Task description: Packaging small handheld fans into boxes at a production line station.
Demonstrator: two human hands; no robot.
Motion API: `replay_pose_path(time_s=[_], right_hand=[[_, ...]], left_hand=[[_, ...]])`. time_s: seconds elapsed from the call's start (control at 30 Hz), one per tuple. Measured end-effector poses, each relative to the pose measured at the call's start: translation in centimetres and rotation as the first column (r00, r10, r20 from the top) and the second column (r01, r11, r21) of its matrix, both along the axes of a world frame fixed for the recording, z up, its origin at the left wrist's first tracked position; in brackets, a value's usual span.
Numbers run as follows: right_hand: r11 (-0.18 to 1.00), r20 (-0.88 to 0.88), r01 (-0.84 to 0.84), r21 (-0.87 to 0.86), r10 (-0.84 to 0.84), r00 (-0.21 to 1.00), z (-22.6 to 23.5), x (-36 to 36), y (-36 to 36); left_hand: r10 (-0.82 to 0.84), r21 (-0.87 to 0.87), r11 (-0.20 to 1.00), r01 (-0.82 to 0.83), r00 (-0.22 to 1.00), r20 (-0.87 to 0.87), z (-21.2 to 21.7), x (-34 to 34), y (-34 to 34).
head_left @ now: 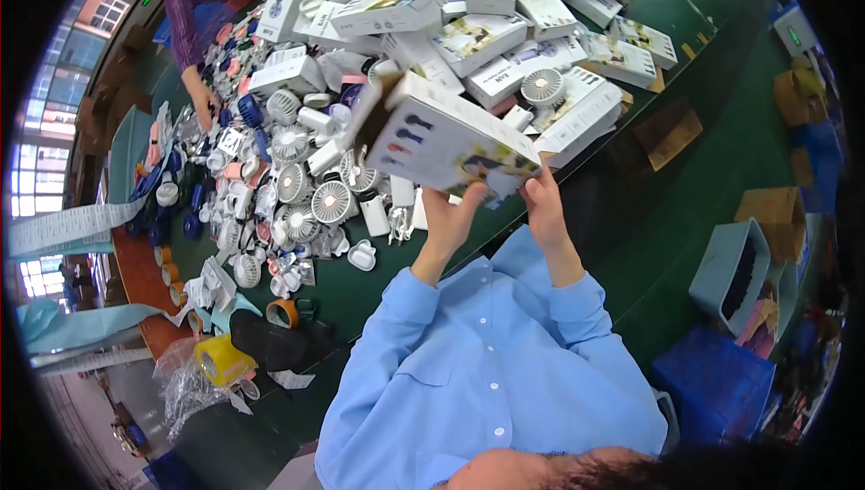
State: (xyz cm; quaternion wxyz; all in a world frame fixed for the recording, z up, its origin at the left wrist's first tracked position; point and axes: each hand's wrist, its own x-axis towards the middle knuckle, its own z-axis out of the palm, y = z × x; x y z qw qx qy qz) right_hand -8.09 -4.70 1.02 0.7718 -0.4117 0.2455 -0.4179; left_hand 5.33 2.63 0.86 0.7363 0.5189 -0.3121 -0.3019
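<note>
Between my two hands I hold up a white cardboard fan box (441,149), tilted, with pictures of small fans on its side. Its far left end has a brown inner flap standing out. My left hand (450,211) grips the near lower edge, thumb against the printed side. My right hand (545,204) is closed on the box's right end. Just beyond and left of the box lie many small white handheld fans (333,203) with round grilles. One more white fan (542,87) rests on the boxes to the right.
Printed fan boxes (476,43) are heaped at the far side of the green table (378,283). At far left, another person's hand (202,103) reaches into the loose parts. Yellow tape (223,360) and an orange tape roll (282,313) lie at near left. Blue crates (712,380) stand at right.
</note>
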Motion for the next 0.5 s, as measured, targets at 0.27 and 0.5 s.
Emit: replay_pose_path(time_s=[0.27,0.5], right_hand=[[0.956,0.206,0.108,0.273,-0.167,0.964,-2.4,-2.8,-0.7],[0.945,0.350,-0.022,0.325,-0.099,0.932,-3.5,-5.5,-2.2]], left_hand=[[0.063,0.007,0.998,-0.068,0.958,0.280,2.1,-1.0,1.3],[0.163,-0.049,0.986,-0.158,0.979,0.122,6.5,0.6,1.3]])
